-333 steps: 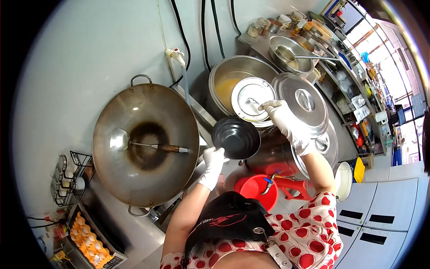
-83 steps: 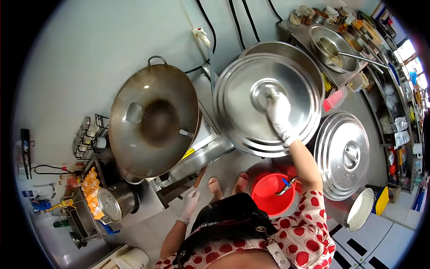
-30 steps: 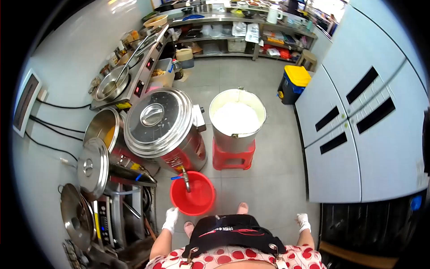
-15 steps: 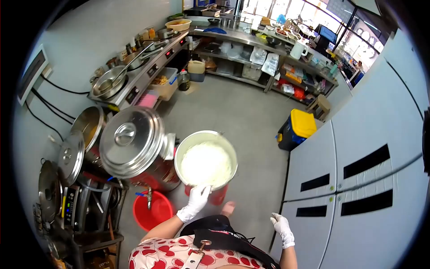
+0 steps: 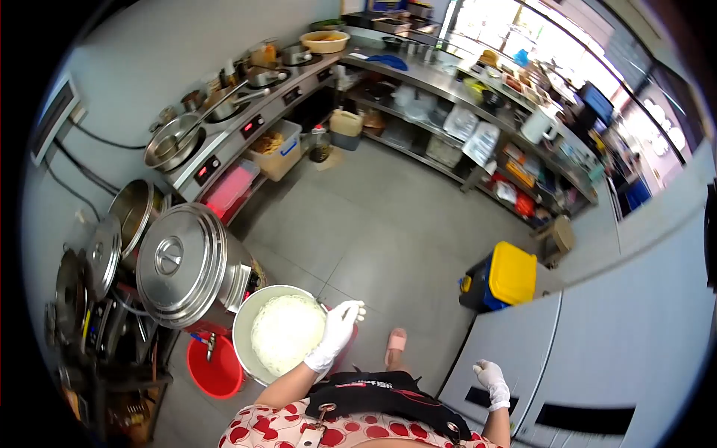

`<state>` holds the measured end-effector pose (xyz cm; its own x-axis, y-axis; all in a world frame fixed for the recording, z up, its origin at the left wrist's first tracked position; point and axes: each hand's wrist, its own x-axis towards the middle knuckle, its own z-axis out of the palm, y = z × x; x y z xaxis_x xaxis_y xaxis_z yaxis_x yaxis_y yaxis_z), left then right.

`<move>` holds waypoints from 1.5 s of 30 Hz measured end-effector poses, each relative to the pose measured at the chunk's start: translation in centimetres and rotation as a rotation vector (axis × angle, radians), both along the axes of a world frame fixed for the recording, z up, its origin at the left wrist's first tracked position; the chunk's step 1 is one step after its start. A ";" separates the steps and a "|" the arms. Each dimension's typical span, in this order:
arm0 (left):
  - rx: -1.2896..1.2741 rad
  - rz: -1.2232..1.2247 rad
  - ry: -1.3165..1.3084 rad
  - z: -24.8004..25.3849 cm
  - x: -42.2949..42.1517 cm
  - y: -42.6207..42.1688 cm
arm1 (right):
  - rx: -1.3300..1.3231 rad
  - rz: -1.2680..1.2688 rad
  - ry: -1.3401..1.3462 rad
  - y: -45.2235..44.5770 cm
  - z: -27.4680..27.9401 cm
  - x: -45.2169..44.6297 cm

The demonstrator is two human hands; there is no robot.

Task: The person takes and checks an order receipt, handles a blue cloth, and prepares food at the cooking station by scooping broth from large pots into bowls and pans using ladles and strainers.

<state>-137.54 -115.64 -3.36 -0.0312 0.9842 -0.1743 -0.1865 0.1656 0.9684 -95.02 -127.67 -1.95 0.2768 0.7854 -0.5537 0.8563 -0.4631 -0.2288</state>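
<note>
My left hand (image 5: 337,336), in a white glove, is over the right rim of a metal bucket (image 5: 245,328) holding something white. Its fingers stretch past the rim, slightly apart, with nothing visible in them. At the lower right, my right hand (image 5: 493,382), also gloved, hangs in front of the pale cabinet doors (image 5: 504,351) with its fingers curled together and nothing seen in them. Left of the bucket stands a large steel pot with a domed lid (image 5: 175,261). A red basin (image 5: 215,369) sits under the pot's tap (image 5: 210,343).
A yellow-lidded bin (image 5: 512,274) stands ahead of the cabinets, near a stool (image 5: 556,239). Along the left wall runs a counter with cookers (image 5: 246,127) and pans. Steel shelving (image 5: 426,149) crosses the back. A wok (image 5: 69,291) is at the far left.
The view has swung rightward, so the bucket and lidded pot appear farther left and lower. My left hand has moved from the bucket's near rim to its right side, and its fingers have spread. My right hand's fingers have curled in.
</note>
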 end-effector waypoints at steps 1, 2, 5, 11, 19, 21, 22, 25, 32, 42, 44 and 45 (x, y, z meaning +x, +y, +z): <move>-0.011 0.060 -0.012 -0.3 0.5 1.4 | 0.019 0.103 -0.015 3.9 -0.5 1.0; -0.020 0.127 -0.026 0.0 0.8 2.9 | 0.040 0.213 -0.028 7.8 -0.9 2.0; -0.068 0.362 0.005 1.4 0.9 7.1 | 0.103 0.523 -0.014 23.4 -0.8 1.4; -0.067 0.739 0.030 1.6 -1.9 10.2 | 0.236 1.033 0.137 41.9 1.0 -8.3; -0.243 1.008 -0.128 -1.1 -8.7 19.8 | 0.137 1.467 0.484 57.5 5.7 -26.8; -0.197 0.986 -0.207 0.8 -9.9 23.6 | 0.016 1.489 0.581 61.6 7.1 -30.9; -0.168 0.979 -0.238 1.7 -10.7 25.6 | -0.063 1.471 0.639 63.9 7.3 -32.9; -0.115 0.923 -0.175 3.5 -12.9 30.1 | -0.279 1.245 0.887 70.7 7.0 -38.8; -0.133 1.079 -0.090 4.9 -19.2 35.3 | -0.793 0.454 1.570 87.4 6.8 -59.0; -0.221 1.675 -0.118 5.9 -27.6 39.7 | -1.088 0.121 1.500 95.6 10.6 -86.3; -0.243 1.748 -0.097 6.7 -28.8 40.7 | -1.333 0.555 1.419 96.7 8.9 -90.3; -0.257 1.773 -0.113 6.6 -29.3 41.0 | -1.289 0.683 1.375 96.5 8.6 -91.2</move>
